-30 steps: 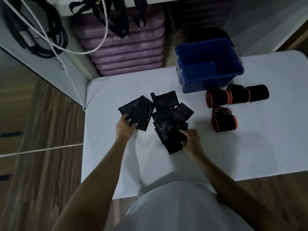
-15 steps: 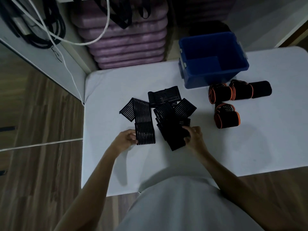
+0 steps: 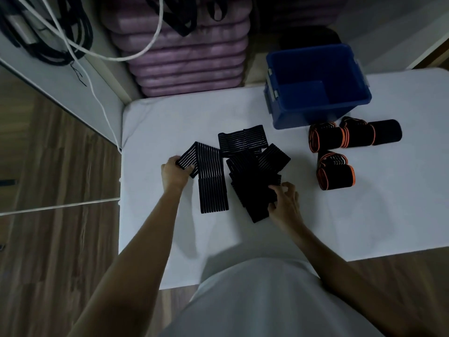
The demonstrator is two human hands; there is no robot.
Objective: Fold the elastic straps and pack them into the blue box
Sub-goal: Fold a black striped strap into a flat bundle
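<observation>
A black striped elastic strap (image 3: 211, 181) lies bent on the white table (image 3: 364, 215), its long part running toward me. My left hand (image 3: 175, 175) pinches its far left end. To its right sits a pile of black striped straps (image 3: 252, 171). My right hand (image 3: 285, 203) grips the near edge of that pile with curled fingers. The blue box (image 3: 315, 113) stands open at the back right; its inside looks bare. Three rolled black straps with orange edging (image 3: 336, 177) lie in front of the box.
Stacked purple mats (image 3: 184, 57) stand behind the table. Black cords and a white cable (image 3: 97, 54) hang at the back left. Wooden floor lies to the left of the table's edge.
My left hand drew the single strap out toward me, let its near end lie, and moved up to pinch its far left end. My right hand stayed on the pile.
</observation>
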